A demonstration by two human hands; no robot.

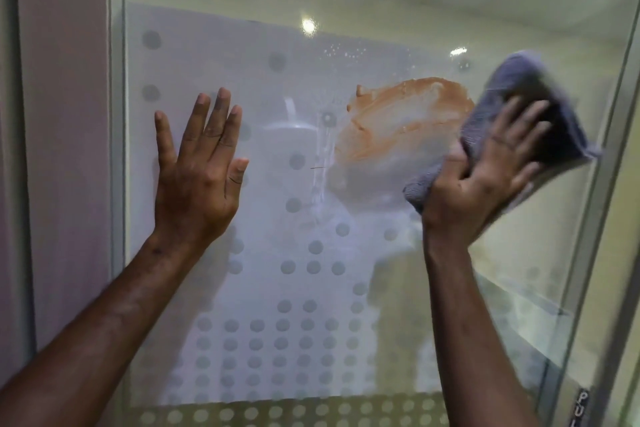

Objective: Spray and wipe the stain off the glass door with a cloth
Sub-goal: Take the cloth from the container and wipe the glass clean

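With our left hand flat on the door and right hand gripping the cloth, a loaded cloth risks smearing the stain wider.

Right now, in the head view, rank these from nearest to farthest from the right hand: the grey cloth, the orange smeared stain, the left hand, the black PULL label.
1. Grey cloth: gripped in the right hand.
2. Orange smeared stain: just left of it.
3. Left hand and black PULL label, at the door's lower right edge: too close to call.
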